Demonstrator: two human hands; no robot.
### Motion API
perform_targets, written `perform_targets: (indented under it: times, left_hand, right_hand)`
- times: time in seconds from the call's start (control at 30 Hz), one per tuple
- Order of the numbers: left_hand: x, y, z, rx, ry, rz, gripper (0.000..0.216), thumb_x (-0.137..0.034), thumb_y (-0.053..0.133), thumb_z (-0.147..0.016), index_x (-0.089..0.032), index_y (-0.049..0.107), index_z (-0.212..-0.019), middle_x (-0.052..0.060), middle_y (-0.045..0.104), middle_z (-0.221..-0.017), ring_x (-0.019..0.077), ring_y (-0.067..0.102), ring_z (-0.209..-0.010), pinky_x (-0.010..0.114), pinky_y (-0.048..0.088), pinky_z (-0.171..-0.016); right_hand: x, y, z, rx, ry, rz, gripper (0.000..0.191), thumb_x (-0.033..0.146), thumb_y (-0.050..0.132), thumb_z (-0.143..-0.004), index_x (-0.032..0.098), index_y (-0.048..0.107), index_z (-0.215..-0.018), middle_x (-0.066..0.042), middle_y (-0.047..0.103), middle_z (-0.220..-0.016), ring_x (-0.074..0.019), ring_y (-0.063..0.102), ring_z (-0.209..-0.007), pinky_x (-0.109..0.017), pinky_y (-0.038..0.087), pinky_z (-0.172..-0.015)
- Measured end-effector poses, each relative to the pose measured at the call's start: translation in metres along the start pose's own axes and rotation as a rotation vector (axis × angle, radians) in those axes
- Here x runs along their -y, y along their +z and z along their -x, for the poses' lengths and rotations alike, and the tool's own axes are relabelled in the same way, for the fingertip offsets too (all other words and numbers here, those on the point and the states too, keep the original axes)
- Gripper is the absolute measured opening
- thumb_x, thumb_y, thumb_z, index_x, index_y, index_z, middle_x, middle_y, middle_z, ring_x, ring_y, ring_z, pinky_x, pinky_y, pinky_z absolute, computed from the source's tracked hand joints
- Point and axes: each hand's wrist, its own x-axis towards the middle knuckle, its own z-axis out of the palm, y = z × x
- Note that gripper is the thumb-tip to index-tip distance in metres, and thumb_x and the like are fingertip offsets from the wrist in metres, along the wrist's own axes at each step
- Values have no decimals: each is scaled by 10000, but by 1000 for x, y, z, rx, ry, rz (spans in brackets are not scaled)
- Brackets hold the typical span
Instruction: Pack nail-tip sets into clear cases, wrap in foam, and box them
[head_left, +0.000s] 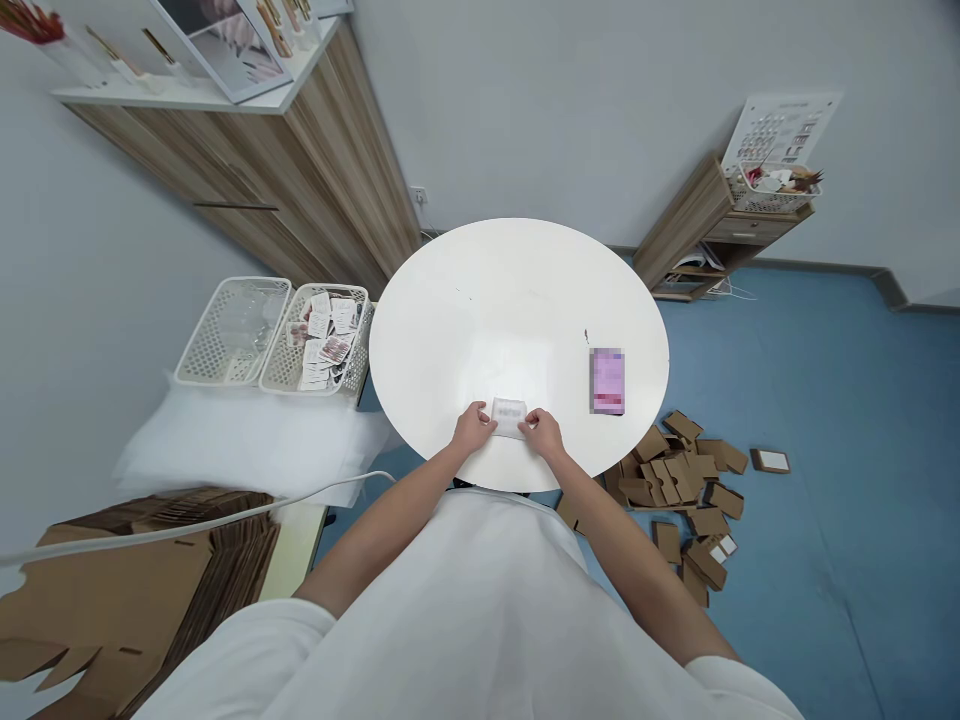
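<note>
A small white, translucent-looking packet (509, 416) lies near the front edge of the round white table (517, 290). Its surface shows a blurred grey patch, and its exact kind is too small to make out. My left hand (473, 427) pinches the packet's left edge with thumb and fingers. At the opposite edge, my right hand (543, 433) grips it the same way. To the right on the tabletop rests a purple rectangular object (607, 381), pixelated in the picture.
White baskets stand at left, one holding printed cards (330, 340), the other clear plastic pieces (244, 320). Before them lie white wrapping sheets (247, 435), with flattened cardboard (150, 590) and a white cable nearby. Small brown boxes (675, 480) are piled on the blue floor at right.
</note>
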Motion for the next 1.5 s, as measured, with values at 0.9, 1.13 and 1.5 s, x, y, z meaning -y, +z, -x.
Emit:
perform_targets:
  times: [0.9,1.13,1.5]
  left_hand:
    - [33,-36,29,225,832,-830,120,-242,474,-834,-194,582,-854,41,577,-893,166,494,-806,299,323,-697]
    - [37,-29,25,159,865,-899,232,-213,380,-875,-184,601,-810,56,578,-831,163,496,-767,305,324,-676]
    - [20,-35,36,203,745,-775,266,-363,399,-846,-193,600,-809,73,562,-839,202,508,-815,343,364,-714]
  right_hand:
    - [-28,-14,45,182,-582,691,171,204,420,-866,200,589,-842,-55,564,-907,-169,471,-805,-279,329,-687]
    - [-26,-12,46,165,-608,748,213,190,384,-880,193,588,-818,-59,571,-885,-170,466,-796,-280,313,-675]
    - [-17,-18,48,211,-440,559,177,300,456,-836,207,606,-844,-69,571,-925,-200,510,-875,-330,363,-773]
